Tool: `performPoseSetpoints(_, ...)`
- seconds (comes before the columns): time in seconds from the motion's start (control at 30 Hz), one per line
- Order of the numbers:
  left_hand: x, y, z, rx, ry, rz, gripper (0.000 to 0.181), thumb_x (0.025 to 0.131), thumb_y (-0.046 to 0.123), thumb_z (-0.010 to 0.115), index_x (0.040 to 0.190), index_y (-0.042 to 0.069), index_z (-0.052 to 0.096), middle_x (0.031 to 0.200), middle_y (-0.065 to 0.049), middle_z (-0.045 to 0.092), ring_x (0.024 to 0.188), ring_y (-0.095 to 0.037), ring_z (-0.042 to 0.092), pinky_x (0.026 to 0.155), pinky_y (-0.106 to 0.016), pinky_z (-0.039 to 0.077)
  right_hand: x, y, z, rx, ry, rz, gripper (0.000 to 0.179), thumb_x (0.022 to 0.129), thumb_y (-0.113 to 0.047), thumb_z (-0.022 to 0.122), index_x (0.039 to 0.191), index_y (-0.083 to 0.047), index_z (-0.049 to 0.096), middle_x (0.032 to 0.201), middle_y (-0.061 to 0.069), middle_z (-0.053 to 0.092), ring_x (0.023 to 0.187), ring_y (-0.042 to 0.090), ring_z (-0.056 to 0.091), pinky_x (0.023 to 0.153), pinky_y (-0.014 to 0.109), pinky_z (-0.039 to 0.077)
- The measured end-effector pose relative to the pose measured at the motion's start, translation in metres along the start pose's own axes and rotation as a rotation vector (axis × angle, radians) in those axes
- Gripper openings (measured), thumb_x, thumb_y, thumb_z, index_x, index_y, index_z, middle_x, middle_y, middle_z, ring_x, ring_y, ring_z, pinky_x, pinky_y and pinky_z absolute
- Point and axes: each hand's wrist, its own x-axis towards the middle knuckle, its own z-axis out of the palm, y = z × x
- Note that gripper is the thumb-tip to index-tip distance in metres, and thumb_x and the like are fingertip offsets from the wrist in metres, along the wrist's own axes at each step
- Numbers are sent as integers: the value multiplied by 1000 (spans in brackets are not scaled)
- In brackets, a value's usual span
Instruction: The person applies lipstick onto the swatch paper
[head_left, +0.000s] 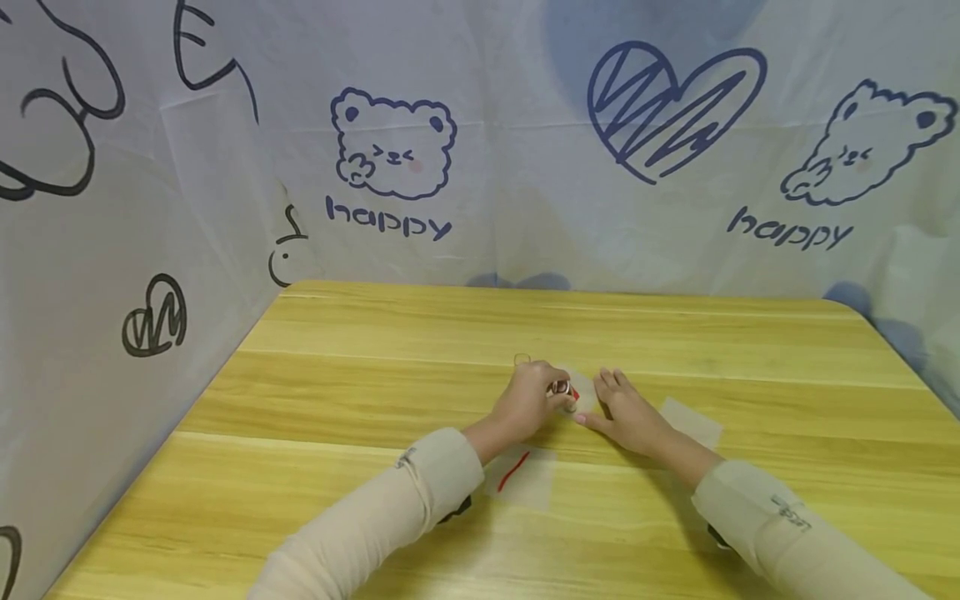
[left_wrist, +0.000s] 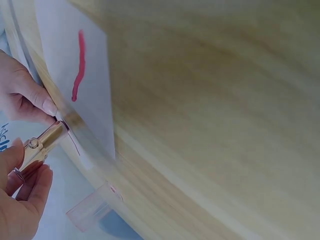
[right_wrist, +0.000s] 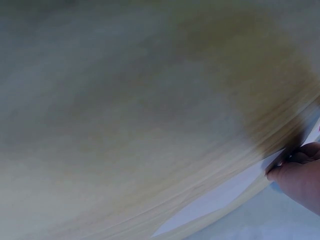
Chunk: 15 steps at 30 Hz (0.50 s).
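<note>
My left hand [head_left: 528,400] pinches a lipstick [left_wrist: 47,140] with a gold tube, tilted down toward a small white paper [head_left: 587,400]. In the left wrist view its tip meets the sheet, where a thin red line shows; the left fingers [left_wrist: 32,192] curl round the tube's back end. My right hand [head_left: 626,417] rests at the right edge of the same paper, fingers extended and thumb near the lipstick. Closer to me lies another paper [head_left: 536,487] bearing a slanted red stroke [head_left: 513,472].
A clear cap [head_left: 522,360] lies on the wooden table [head_left: 375,333] just beyond my left hand. To the right, partly behind my right forearm, is another white paper [head_left: 692,423]. White cloth walls [head_left: 495,167] with drawings stand behind the table and at its left.
</note>
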Motion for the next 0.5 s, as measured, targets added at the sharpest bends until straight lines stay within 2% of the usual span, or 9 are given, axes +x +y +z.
performPoseSetpoints(0.3,0,1,-2,2,-2,-9,27,82,16,70,104,1,69,88,-9,68,72,-11,55,58,-13,42,-1,-2,-3,6,4,-7,73,91,-37,57,133,19,33,142,38,23,133,54,17,106,63,26)
performPoseSetpoints(0.5,0,0,-2,-16,0,-14,24,81,15,70,101,1,70,82,-8,67,66,-7,49,55,-12,39,-2,-4,-4,7,0,-7,73,91,-37,57,133,18,33,142,38,23,133,54,18,106,63,26)
